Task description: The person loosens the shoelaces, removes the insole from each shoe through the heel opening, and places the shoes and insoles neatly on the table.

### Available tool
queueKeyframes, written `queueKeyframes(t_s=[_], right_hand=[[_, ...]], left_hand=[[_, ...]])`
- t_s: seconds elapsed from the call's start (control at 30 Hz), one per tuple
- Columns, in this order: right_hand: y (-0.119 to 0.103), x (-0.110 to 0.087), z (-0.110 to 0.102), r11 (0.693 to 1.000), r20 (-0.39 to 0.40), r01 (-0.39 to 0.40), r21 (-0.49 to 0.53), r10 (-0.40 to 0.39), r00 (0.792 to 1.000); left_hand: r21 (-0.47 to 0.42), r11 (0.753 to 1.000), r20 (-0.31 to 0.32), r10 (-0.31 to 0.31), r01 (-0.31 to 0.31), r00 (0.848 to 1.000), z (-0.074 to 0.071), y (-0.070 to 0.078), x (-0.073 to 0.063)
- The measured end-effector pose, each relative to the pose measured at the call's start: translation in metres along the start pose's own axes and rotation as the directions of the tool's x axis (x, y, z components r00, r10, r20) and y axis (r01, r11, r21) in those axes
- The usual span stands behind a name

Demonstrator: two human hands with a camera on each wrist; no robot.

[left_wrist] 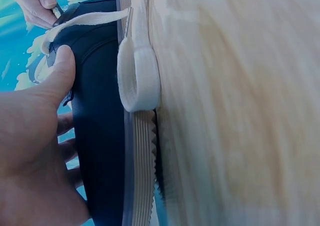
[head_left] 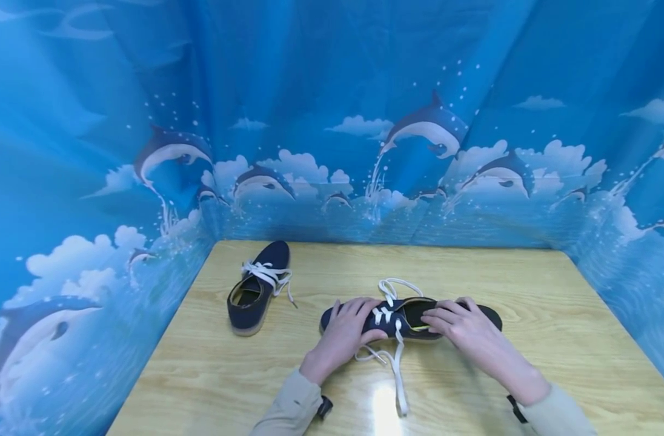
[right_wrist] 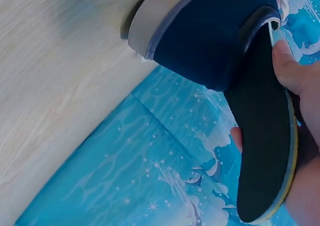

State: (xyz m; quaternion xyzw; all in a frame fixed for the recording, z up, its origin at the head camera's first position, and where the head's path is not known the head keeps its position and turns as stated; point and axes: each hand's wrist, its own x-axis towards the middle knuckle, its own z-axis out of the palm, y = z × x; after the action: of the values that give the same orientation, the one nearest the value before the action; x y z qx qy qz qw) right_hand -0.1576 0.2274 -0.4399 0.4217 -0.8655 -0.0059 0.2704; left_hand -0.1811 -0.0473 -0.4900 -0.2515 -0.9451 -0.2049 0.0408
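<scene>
A navy lace-up shoe (head_left: 398,307) lies on the table with its toe to the left, its white laces (head_left: 400,369) loose on both sides. My left hand (head_left: 349,327) grips the toe part from above; in the left wrist view the thumb lies along the upper of the shoe (left_wrist: 102,121), fingers on the far side. A dark insole (right_wrist: 265,141) with a yellowish edge sticks out over the heel, its front part hidden inside the shoe opening. My right hand (head_left: 465,330) holds this insole, thumb at one edge and a fingertip showing at the other.
The matching navy shoe (head_left: 251,315) with tied white laces stands at the back left of the wooden table (head_left: 201,375). A blue curtain (head_left: 321,79) printed with dolphins closes off the back and both sides.
</scene>
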Motion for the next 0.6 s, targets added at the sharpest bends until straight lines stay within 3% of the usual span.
queueKeyframes(t_s=[0.13, 0.33, 0.6], right_hand=[[0.0019, -0.0004, 0.0017, 0.997, 0.024, -0.061, 0.04, 0.06, 0.998], [0.0011, 0.001, 0.0065, 0.981, 0.097, -0.188, 0.044, 0.183, 0.978], [-0.0022, 0.0001, 0.008, 0.985, 0.036, -0.167, 0.054, 0.165, 0.986]], left_hand=[[-0.002, 1.0, 0.001, -0.001, 0.001, 1.0, -0.0009, 0.0009, -0.0002], [0.006, 1.0, 0.003, -0.005, 0.005, 1.0, 0.0, -0.0001, -0.0006], [0.015, 1.0, 0.018, -0.018, 0.018, 1.0, 0.0002, 0.0018, 0.0006]])
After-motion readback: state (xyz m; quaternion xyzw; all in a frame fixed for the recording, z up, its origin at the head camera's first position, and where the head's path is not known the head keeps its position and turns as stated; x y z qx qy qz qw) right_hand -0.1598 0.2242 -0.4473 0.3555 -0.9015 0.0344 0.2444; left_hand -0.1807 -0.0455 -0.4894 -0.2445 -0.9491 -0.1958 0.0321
